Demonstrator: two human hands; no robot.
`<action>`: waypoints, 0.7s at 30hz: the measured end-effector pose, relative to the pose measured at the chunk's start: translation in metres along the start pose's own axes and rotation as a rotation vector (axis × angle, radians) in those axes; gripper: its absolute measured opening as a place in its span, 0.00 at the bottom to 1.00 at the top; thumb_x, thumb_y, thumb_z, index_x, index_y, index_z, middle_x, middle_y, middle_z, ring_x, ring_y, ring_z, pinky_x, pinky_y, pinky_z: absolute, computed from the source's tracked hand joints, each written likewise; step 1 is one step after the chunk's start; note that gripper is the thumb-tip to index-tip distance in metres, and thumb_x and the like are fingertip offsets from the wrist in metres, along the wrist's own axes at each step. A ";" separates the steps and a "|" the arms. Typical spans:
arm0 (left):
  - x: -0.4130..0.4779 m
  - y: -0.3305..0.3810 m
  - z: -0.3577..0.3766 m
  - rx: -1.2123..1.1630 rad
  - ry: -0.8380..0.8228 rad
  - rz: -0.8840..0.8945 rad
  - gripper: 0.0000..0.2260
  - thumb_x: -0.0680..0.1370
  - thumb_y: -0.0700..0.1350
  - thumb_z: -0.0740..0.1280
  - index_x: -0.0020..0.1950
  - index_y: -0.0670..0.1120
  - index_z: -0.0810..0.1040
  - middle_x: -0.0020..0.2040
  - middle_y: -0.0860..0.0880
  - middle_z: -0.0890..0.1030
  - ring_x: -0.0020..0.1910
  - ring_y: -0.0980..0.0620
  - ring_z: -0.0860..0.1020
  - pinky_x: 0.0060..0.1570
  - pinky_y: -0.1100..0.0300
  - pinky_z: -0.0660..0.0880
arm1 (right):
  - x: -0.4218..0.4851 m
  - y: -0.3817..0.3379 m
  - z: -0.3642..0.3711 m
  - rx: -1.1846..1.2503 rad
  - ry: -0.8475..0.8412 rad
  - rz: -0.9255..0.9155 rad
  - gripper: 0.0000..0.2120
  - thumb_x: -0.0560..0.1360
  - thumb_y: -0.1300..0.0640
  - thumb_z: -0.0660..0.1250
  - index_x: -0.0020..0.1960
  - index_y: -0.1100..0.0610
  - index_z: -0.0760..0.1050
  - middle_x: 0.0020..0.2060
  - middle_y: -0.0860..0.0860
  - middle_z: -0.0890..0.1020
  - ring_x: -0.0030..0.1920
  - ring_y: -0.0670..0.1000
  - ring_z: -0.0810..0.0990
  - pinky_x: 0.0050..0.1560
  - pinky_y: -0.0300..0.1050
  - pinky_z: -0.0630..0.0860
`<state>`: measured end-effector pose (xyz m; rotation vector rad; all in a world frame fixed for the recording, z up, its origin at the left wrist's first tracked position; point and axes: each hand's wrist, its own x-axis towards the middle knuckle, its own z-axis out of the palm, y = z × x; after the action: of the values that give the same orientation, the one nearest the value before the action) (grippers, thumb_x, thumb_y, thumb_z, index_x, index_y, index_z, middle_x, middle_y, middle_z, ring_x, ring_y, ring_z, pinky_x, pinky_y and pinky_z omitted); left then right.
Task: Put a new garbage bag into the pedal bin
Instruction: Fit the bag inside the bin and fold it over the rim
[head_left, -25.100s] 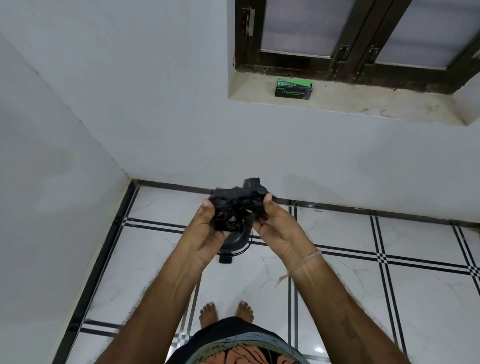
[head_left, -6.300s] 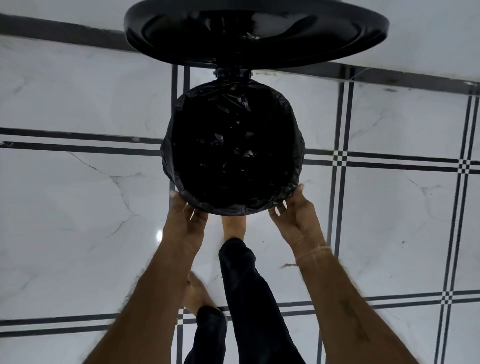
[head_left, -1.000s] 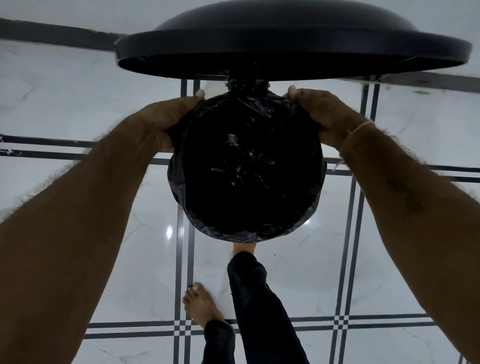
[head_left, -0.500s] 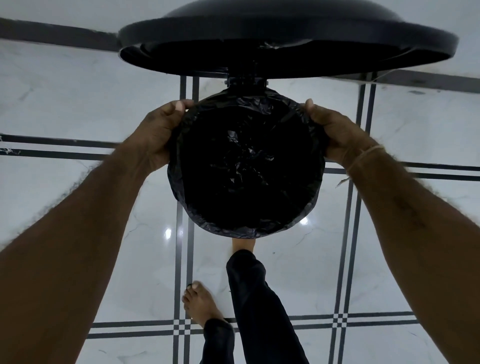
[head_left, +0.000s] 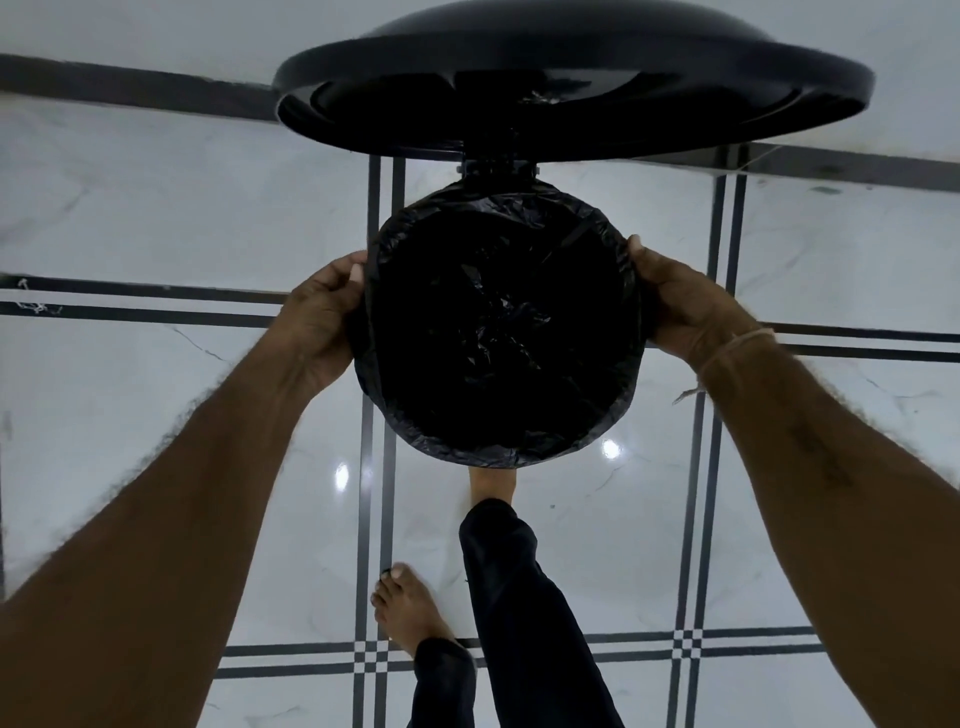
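White tiled floor (head_left: 156, 218) under an open pedal bin (head_left: 497, 169). Garbage bag (head_left: 498, 332) lines it, folded over the rim. Left hand (head_left: 322, 317) pinches the fold at nine o'clock with curled fingers; right hand (head_left: 675, 301) clasps it at three. Best to tug both sides down evenly.

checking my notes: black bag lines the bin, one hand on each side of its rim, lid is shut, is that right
Not the lid: the head view shows it raised, not shut. The rest holds: the black bag lines the bin, with the left hand and right hand gripping opposite sides of its rim.
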<state>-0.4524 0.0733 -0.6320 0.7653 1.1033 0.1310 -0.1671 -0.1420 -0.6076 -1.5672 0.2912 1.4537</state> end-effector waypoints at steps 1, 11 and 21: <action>-0.004 -0.002 0.000 0.031 0.041 -0.005 0.09 0.86 0.42 0.61 0.56 0.47 0.82 0.46 0.53 0.87 0.44 0.55 0.85 0.45 0.61 0.81 | -0.002 0.000 0.001 0.012 0.016 -0.009 0.19 0.84 0.42 0.59 0.59 0.53 0.80 0.50 0.51 0.87 0.49 0.52 0.87 0.46 0.51 0.85; -0.027 -0.026 -0.010 -0.036 -0.062 -0.062 0.17 0.86 0.42 0.58 0.74 0.44 0.74 0.67 0.45 0.81 0.67 0.47 0.80 0.63 0.53 0.78 | -0.015 0.024 0.008 0.138 0.167 -0.022 0.26 0.82 0.46 0.66 0.73 0.61 0.75 0.69 0.57 0.80 0.69 0.57 0.79 0.62 0.51 0.81; -0.041 -0.011 0.014 -0.008 0.183 -0.121 0.14 0.83 0.40 0.58 0.45 0.47 0.81 0.34 0.56 0.82 0.40 0.58 0.78 0.42 0.62 0.72 | -0.032 0.040 0.015 0.098 0.270 -0.036 0.22 0.84 0.41 0.59 0.55 0.57 0.84 0.55 0.53 0.87 0.61 0.52 0.84 0.68 0.53 0.77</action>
<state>-0.4629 0.0393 -0.6043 0.6871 1.3192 0.1041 -0.2140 -0.1654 -0.5962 -1.6795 0.4819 1.1825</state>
